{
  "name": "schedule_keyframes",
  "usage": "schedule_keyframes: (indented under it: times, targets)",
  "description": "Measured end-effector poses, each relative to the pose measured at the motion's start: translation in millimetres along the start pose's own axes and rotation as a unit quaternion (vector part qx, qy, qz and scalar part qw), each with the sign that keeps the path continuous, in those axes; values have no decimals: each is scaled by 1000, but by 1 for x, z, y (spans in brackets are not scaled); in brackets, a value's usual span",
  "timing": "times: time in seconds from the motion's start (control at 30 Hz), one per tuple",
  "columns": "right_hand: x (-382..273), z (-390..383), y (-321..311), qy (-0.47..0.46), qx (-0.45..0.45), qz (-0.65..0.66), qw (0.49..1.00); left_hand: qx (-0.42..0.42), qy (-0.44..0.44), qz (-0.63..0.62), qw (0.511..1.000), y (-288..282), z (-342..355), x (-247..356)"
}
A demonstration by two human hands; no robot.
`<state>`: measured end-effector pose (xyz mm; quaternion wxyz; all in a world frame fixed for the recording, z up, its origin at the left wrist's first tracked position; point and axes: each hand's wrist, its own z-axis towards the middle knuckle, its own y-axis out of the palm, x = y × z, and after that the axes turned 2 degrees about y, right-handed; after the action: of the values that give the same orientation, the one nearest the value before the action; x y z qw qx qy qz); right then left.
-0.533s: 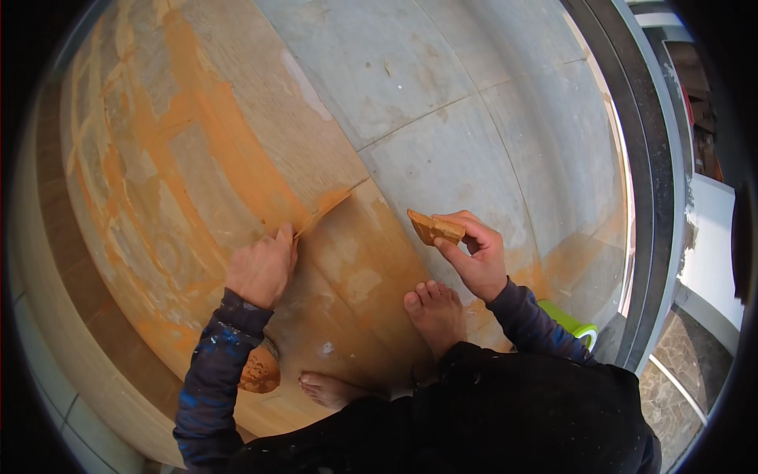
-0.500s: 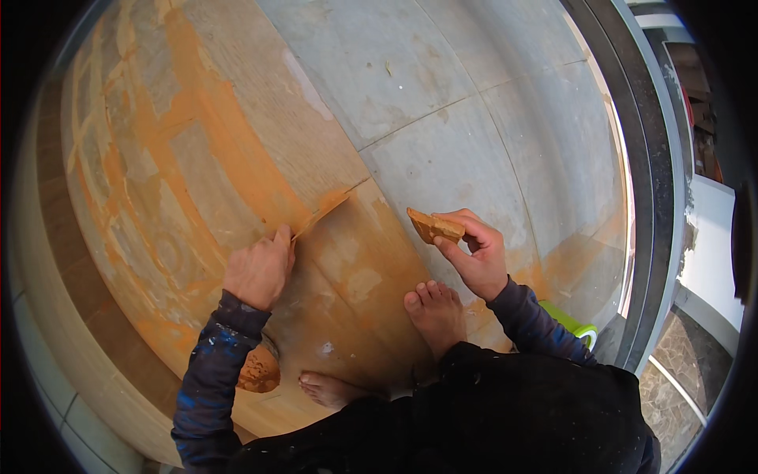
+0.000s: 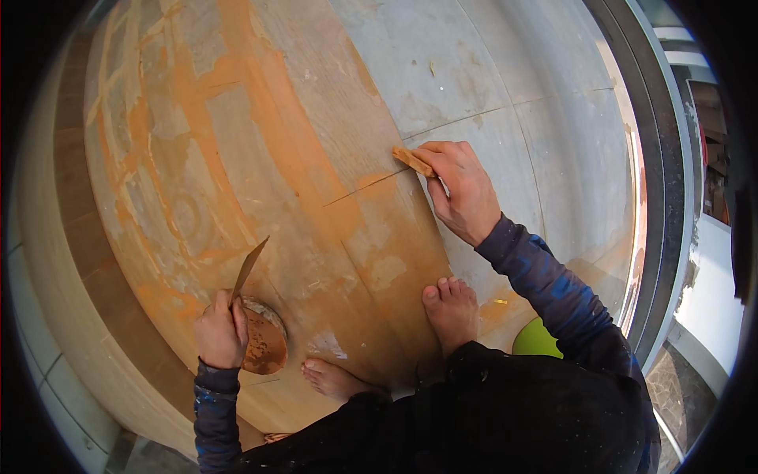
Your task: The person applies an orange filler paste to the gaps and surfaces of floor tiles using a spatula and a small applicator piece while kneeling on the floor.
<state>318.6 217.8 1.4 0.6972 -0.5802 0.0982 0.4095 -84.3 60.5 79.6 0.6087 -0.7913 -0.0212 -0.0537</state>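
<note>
Nearest you, your left hand [image 3: 219, 332] grips a putty knife [image 3: 249, 268] above a round filler pan [image 3: 264, 345], while farther out your right hand [image 3: 462, 189] clasps a filler-coated scraper [image 3: 414, 161] at the panel seam [image 3: 371, 183], where the near boards look largely coated and the grey far panels [image 3: 489, 71] appear untreated.

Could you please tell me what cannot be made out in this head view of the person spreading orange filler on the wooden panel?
- Contents of the round container: partly hidden behind the left hand.
- Handle of the flat blade: enclosed in that hand.
- Working edge of the small scraper: covered by the right hand.
- Green object: mostly hidden by the right sleeve and dark clothing.
- Wooden panel: its near end is hidden by the person's body.
</note>
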Motion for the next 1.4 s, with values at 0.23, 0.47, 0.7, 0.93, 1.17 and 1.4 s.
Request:
schedule_keyframes:
  times: [0.23,0.47,0.7,0.93,1.17,1.4]
  targets:
    - [-48,-24,55,19,-52,-127,990,115,-135,-278,944,40,-54,33]
    - [-88,-31,58,22,-104,48,993,118,-189,-449,866,41,-61,50]
    - [-55,-22,87,21,-30,-236,971,172,-199,-466,845,46,-73,37]
    - [-103,-59,76,16,-122,66,990,214,-172,-457,846,42,-71,36]
    - [-65,-4,90,8,4,-102,995,160,-191,-472,846,47,-77,38]
    - [-111,-49,97,-51,-106,34,992,197,-179,-467,843,47,-74,40]
